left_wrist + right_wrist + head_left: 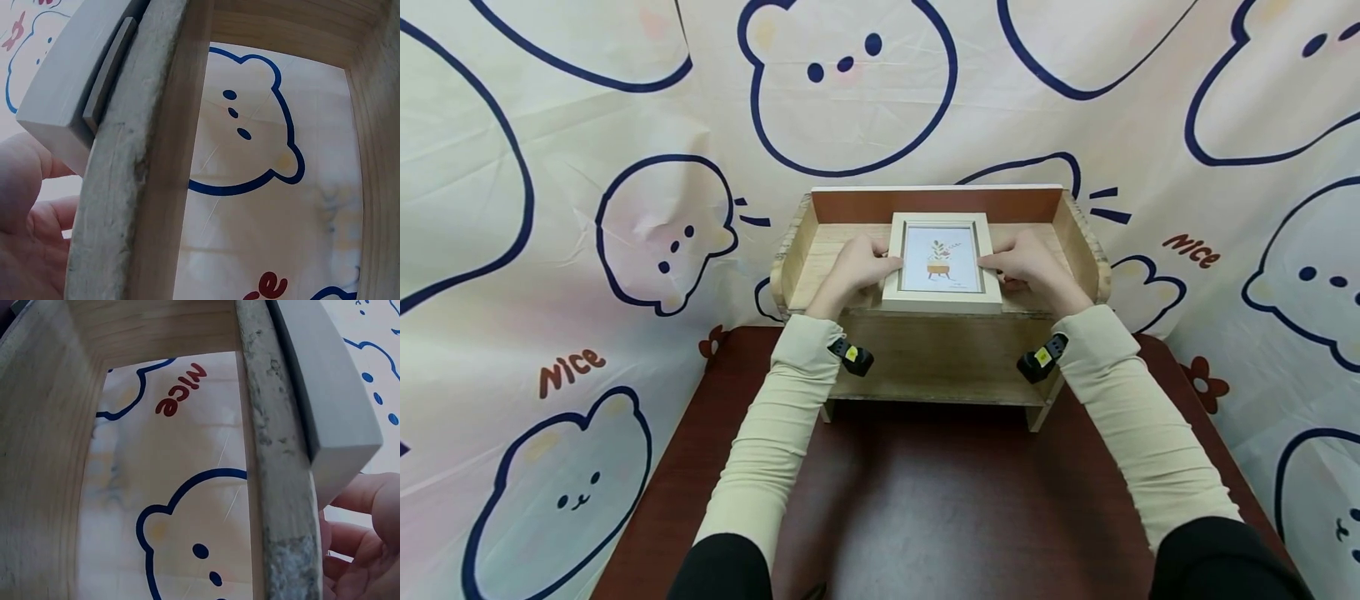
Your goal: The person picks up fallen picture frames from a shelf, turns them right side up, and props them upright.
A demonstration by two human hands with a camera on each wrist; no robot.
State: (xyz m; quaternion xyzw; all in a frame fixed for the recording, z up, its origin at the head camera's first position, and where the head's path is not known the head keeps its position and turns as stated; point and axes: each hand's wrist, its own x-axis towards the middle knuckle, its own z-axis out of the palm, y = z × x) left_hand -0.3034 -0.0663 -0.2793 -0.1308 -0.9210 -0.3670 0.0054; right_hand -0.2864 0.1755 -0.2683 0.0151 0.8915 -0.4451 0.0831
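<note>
A cream picture frame with a potted-plant print stands on the top tier of a small wooden shelf, leaning back in the head view. My left hand grips its left side, and my right hand holds the opposite side, thumbs near the front border. In the left wrist view, the frame juts past the shelf's front edge, with the left hand beside its corner. The right wrist view has the frame's other corner with right-hand fingers just below.
The shelf stands at the far end of a dark red-brown table. Its raised side panels flank the top tier. A cloth backdrop with cartoon bears hangs behind and on both sides. Each wrist wears a small black camera.
</note>
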